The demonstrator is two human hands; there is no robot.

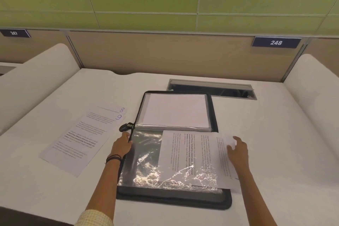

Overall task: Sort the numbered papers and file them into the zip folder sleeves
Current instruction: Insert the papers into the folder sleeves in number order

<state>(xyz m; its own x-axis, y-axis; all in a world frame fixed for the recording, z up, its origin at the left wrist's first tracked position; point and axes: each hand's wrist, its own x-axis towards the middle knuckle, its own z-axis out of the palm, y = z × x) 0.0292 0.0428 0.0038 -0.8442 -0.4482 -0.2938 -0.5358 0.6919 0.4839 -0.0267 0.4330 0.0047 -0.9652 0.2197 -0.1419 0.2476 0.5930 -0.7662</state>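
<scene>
Bench (266, 134), white, carries the black zip folder (174, 202), which lies open at its middle, just in front of a metal cable slot (212, 89) near the back edge. The folder's far half holds a blank sheet (176, 112) under plastic. In the near half a printed sheet (190, 150) lies sideways, partly under the crinkled clear sleeve (146, 163), with its right end sticking out past the folder's right edge. Glare hides its lower lines, and no number on it can be read. Toward the left edge lie 2 overlapping papers (77, 139) marked 8 and 9, their print too small to read. The left hand (122, 146) pinches the sleeve's left edge, fingertips hidden. The right hand (238, 150), fingers loosely spread, presses on the sheet's protruding end.
</scene>
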